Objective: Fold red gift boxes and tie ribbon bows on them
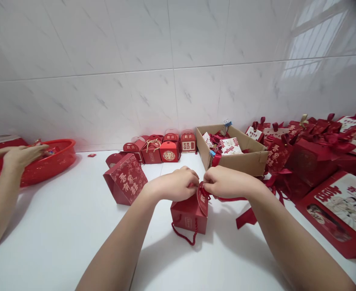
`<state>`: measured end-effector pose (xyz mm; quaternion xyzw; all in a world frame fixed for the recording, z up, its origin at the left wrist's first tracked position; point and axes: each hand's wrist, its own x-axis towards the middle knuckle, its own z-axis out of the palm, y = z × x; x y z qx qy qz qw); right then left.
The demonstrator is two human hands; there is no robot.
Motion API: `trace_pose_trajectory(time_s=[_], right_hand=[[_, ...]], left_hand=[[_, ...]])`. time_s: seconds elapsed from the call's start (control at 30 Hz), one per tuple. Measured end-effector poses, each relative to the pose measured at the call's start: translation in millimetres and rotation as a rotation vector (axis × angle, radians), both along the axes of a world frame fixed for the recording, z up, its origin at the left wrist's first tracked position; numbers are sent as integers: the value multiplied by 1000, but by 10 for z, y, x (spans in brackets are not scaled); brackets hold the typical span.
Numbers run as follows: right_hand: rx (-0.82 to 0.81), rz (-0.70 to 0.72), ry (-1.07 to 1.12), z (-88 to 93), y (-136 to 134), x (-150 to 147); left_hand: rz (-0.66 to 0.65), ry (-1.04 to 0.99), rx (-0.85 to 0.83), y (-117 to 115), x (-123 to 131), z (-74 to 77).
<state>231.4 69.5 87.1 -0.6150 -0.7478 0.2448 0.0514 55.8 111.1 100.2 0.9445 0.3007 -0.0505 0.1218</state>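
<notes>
A small red gift box (189, 217) stands on the white table (59, 234) in front of me, a red cord handle hanging down its front. Both my hands meet over its top. My left hand (175, 184) is closed, its fingers pinched at the top of the box. My right hand (226, 182) is also closed, pinching the red ribbon (244, 216) and a round red tag at the box's top; the ribbon trails off to the right.
An open red gift box (126, 178) lies tilted at the left. Several small red boxes (162, 147) line the tiled wall. A cardboard box (241, 159) holds cards and ribbons. Red bags are piled at the right (317, 149). Another person's hand (23, 155) reaches into a red basin (53, 155).
</notes>
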Motion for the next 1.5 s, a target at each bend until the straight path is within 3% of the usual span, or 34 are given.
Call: trace_pose_trajectory(time_s=[0.4, 1.07, 1.2, 1.33, 1.5], right_hand=[[3, 38, 5, 84, -55, 41], [20, 75, 98, 43, -33, 21], [82, 31, 151, 46, -37, 47], [197, 12, 325, 73, -17, 66], [151, 227, 612, 156, -24, 18]], left_hand=[[-75, 24, -67, 29, -71, 78], [-80, -129, -80, 128, -74, -36], [-22, -273, -56, 102, -67, -12], [33, -605, 60, 32, -53, 59], [28, -816, 291, -124, -43, 164]])
